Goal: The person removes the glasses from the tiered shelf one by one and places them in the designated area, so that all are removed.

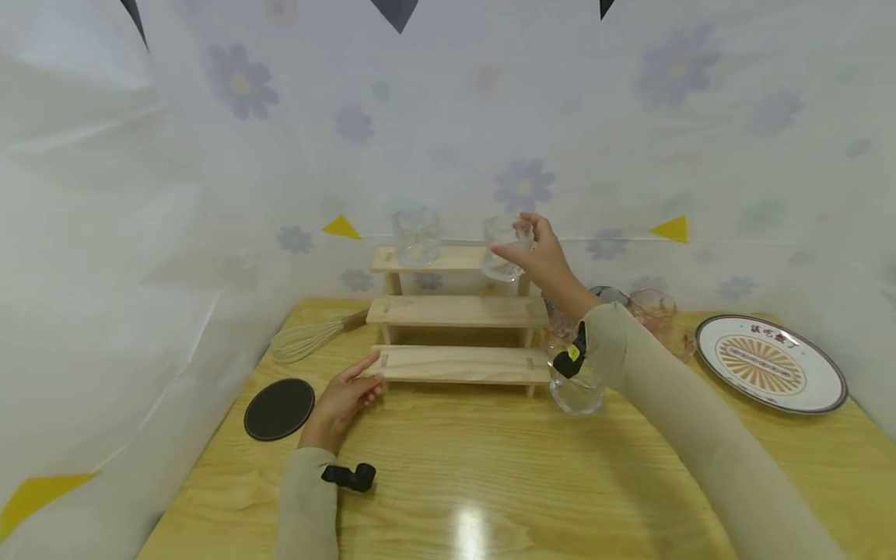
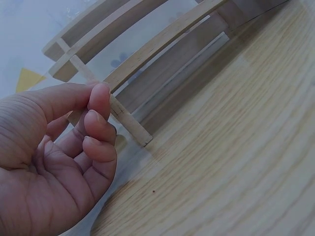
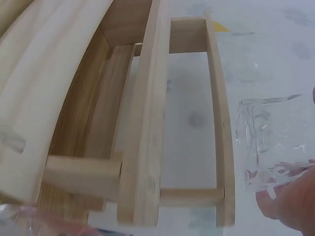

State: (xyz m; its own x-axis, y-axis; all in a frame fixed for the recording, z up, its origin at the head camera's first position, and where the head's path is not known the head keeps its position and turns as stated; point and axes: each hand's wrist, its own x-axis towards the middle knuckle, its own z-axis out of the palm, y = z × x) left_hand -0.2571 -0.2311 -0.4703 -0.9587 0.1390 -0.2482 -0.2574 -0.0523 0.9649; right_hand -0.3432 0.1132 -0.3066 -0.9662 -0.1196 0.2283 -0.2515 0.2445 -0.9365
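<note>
A three-tier wooden shelf stand point(image 1: 458, 311) stands on the table. My right hand point(image 1: 549, 260) grips a clear glass cup point(image 1: 501, 247) between thumb and fingers at the right end of the top tier. In the right wrist view this glass cup point(image 3: 275, 137) is beside the top board; whether its base touches the wood I cannot tell. Another clear glass cup point(image 1: 416, 237) stands on the top tier's left end. With thumb and forefinger my left hand point(image 1: 343, 400) pinches the left end of the lowest board point(image 2: 162, 44); its other fingers are curled.
Left of the stand lie a whisk point(image 1: 311, 338) and a round black coaster point(image 1: 280, 409). To the right are a clear glass point(image 1: 577, 395), a pinkish glass point(image 1: 652, 307) and more glassware partly hidden by my right arm. A patterned plate point(image 1: 721, 330) lies at far right.
</note>
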